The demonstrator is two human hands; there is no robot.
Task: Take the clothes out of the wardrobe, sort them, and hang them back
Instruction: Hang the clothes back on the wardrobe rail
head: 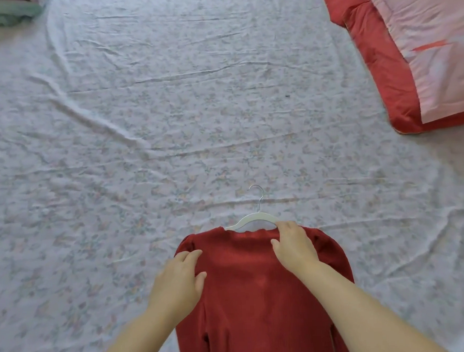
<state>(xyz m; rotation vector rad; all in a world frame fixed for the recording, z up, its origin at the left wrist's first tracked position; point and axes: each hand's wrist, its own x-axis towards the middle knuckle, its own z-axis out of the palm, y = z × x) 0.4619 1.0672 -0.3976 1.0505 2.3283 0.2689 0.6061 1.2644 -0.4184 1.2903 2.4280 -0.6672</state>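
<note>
At 6 o'clock, flat on a wrinkled white floral bed sheet [170,125]: a red ribbed knit long-sleeved top [256,281], neck towards 12 o'clock, hem cut off by the lower edge. Threaded through the neckline, a white plastic hanger with a silver metal hook [250,219] – hook lying on the sheet, pointing to 12 o'clock, arms mostly hidden under the knit.

Left hand [177,279] at the top's 9 o'clock shoulder. Fingers [192,256] close together and curled over the puffed shoulder seam, thumb spread apart and lying further down on the chest, a fold of the red knit held between them.

Right hand [295,245] at the 3 o'clock side of the collar. Fingertips [287,225] together, bent down just where the hanger arm slips under the neckline, touching both knit and plastic; thumb set apart, flat on the fabric towards the middle. Pinching or merely pressing – cannot tell.

At 2 o'clock, well apart from the top, a folded red quilt with a pale pink panel [380,63]. At 10 o'clock, in the far corner, a bundle of pale green cloth [5,12], only partly in view.
</note>
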